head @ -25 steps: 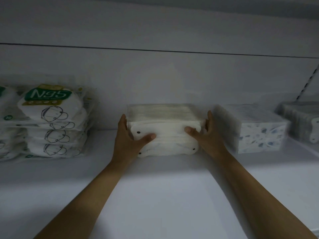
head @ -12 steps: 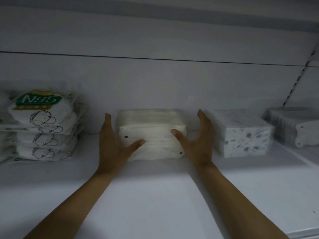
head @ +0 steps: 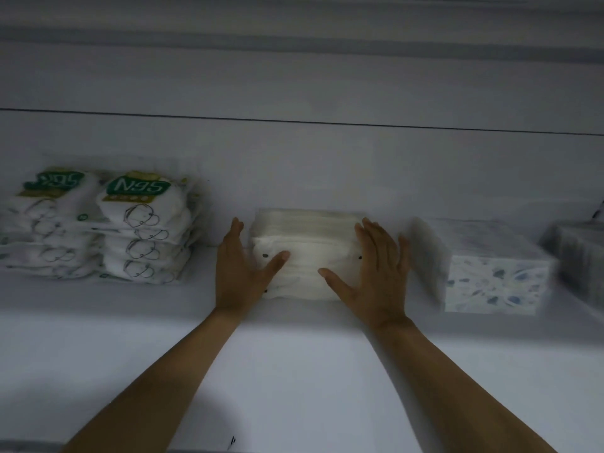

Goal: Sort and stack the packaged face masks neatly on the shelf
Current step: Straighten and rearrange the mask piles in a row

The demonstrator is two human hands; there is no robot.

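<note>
Flanking the white mask stack [head: 307, 253] at the back of the shelf [head: 294, 371]: left hand [head: 242, 273] flat against its left side, right hand [head: 379, 276] at its right edge, fingers straight, both thumbs across the front. N95 packs [head: 143, 230] lie left, patterned stack [head: 490, 266] right.

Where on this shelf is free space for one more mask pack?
The front strip of the shelf, before all stacks, is bare. Crowded: the left hand fills the gap between the N95 packs and the white stack; the right hand, the one toward the patterned stack.
</note>
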